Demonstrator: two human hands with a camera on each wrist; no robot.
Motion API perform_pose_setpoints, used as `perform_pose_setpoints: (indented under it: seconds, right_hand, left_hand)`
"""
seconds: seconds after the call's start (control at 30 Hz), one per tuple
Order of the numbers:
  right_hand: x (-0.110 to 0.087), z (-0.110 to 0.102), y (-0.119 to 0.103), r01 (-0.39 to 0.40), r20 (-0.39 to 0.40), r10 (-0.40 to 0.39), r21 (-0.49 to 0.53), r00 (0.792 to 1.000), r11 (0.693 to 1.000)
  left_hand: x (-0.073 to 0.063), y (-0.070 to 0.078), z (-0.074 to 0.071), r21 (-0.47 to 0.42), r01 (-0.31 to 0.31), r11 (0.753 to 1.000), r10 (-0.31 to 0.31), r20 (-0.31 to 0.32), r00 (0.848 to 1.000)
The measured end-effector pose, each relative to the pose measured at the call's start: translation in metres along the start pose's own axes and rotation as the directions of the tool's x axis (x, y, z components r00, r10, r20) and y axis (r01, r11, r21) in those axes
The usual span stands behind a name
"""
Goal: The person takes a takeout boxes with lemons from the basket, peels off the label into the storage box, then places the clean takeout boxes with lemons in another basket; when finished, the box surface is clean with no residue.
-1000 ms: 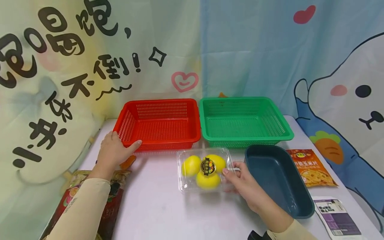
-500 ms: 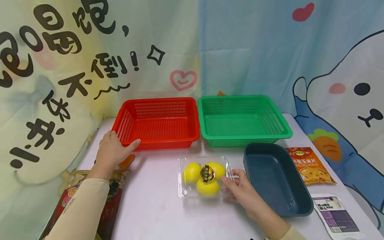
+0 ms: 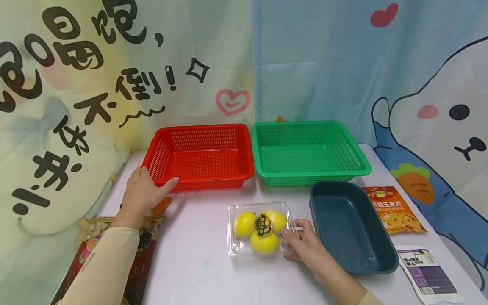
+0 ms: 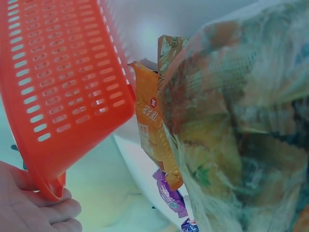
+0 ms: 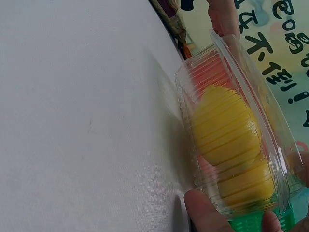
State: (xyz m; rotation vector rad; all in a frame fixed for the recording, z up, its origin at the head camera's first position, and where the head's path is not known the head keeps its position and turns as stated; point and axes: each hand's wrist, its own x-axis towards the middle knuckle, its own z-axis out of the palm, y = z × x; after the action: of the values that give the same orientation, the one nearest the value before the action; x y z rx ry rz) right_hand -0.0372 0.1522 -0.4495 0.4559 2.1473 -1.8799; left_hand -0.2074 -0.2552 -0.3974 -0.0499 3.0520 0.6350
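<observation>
At the near left corner of the red basket [image 3: 206, 163], my left hand [image 3: 142, 190] grips the rim. Its fingers [image 4: 63, 210] curl under that corner in the left wrist view. My right hand [image 3: 310, 248] pinches the right edge of a clear plastic box [image 3: 238, 250], thumb on top and fingers below. Inside the box are three yellow lemons [image 3: 264, 241], and a round black and gold sticker [image 3: 263, 224] sits on its lid. The right wrist view shows the box [image 5: 231, 130] from the side, low over the white table; I cannot tell whether it touches.
A green basket [image 3: 310, 159] stands beside the red one. Right of the lemon box is a dark blue tub [image 3: 354, 237]. Beyond it lie an orange snack bag [image 3: 396, 212] and a purple and white packet [image 3: 428, 275]. A large dark red bag [image 3: 141, 267] and small wrapped snacks [image 4: 152, 116] are at left.
My right hand has drawn the lemon box a little toward me, away from the baskets. The left hand stays on the red basket's rim. The head view has shifted slightly.
</observation>
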Motion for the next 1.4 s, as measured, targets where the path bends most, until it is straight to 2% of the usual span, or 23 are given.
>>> perform_pose_setpoints:
  seconds: [0.6, 0.9, 1.03, 1.4]
  right_hand:
    - [-0.0013, 0.0048, -0.0022, 0.039, -0.03, -0.043, -0.103, 0.999, 0.994]
    - [-0.0011, 0.0045, -0.0005, 0.003, -0.049, -0.017, -0.264, 0.999, 0.965]
    - [-0.0012, 0.0051, 0.0018, -0.009, -0.047, -0.004, -0.266, 0.999, 0.964]
    - [-0.0039, 0.0051, 0.0074, 0.024, -0.066, -0.042, -0.247, 0.997, 0.969]
  left_hand:
    - [-0.0025, -0.0002, 0.0004, -0.02, 0.012, 1.0, -0.012, -0.011, 1.0]
    - [-0.0017, -0.0007, 0.0001, -0.012, 0.012, 1.0, -0.012, -0.006, 1.0]
    - [-0.0025, -0.0005, -0.0002, -0.011, 0.018, 1.0, -0.018, -0.005, 1.0]
    - [-0.001, 0.0006, 0.0026, -0.011, 0.012, 1.0, -0.012, -0.015, 1.0]
